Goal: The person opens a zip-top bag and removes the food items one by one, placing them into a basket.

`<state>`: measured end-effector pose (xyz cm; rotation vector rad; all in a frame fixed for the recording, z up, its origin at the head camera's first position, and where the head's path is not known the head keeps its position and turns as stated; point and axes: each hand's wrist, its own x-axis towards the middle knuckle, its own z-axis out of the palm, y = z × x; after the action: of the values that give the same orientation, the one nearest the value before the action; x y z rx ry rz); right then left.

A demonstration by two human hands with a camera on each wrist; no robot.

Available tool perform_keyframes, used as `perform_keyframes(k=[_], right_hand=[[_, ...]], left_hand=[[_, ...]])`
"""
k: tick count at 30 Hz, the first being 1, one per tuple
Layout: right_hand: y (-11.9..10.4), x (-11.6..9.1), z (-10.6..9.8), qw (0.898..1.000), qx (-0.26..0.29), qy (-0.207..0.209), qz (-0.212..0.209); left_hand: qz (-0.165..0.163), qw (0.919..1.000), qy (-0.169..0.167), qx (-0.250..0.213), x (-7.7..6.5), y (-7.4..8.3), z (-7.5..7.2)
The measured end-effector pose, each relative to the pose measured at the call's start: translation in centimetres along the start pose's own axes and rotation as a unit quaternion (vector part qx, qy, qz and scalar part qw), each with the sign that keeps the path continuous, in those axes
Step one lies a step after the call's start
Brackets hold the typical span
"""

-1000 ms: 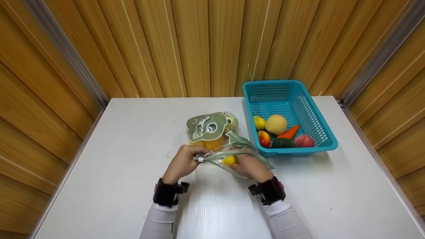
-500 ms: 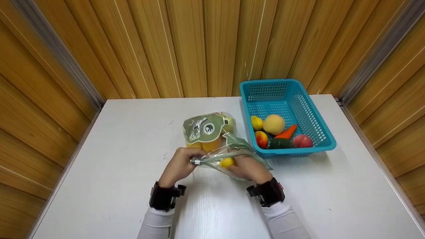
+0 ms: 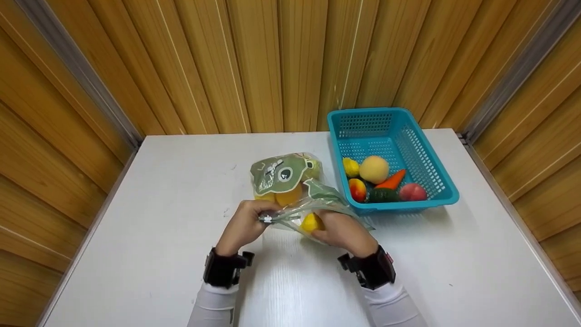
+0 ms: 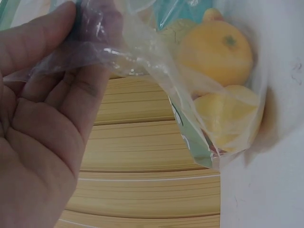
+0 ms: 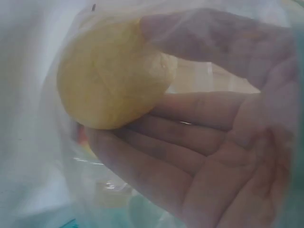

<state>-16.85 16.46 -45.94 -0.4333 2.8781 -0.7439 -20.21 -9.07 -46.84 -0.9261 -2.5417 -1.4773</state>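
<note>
Two hands work at the mouth of one printed zip bag [image 3: 285,176] in the head view. The left hand [image 3: 243,222] pinches the edge beside the white slider [image 3: 267,219], and the right hand [image 3: 345,228] holds a lemon [image 3: 312,222] within the opening. The bag rests on the white table [image 3: 168,227], just beside the turquoise basket [image 3: 406,206]. I would have the left hand hold that corner steady and spread the mouth wide, so the zip strip does not snag the knuckles or the fruit.

The left wrist view shows thumb and fingers closed together on thin, creased plastic, with an orange [image 4: 216,54] and another yellow fruit [image 4: 230,116] hanging lower in the bag. That pinch should be firm yet not tugging; a hard pull could tip the bag and its load.

In the right wrist view, hazy through the film, the thumb lies along one side of the lemon and the fingers support the other, curved only as far as its girth. A light grip looks enough; the smooth, rounded skin may roll if the fingertips slacken early.
</note>
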Motion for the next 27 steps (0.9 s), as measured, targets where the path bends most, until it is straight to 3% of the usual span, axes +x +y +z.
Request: perform_keyframes(k=[9,16,27], right_hand=[[-0.8,-0.6,-0.9,0.999,0.012,0.003,-0.04],[-0.7,-1.4,-1.7,0.994,0.002,0.046,-0.095],[-0.6,-2.7,-3.4,0.994,0.012,0.056,-0.098]], left_hand=[[0.003,1.0,0.001,-0.002,-0.1,0.0,0.0],[0.0,1.0,-0.005,-0.001,-0.1,0.2,-0.1],[-0.008,0.9999,-0.012,-0.008,-0.1,0.3,0.0]])
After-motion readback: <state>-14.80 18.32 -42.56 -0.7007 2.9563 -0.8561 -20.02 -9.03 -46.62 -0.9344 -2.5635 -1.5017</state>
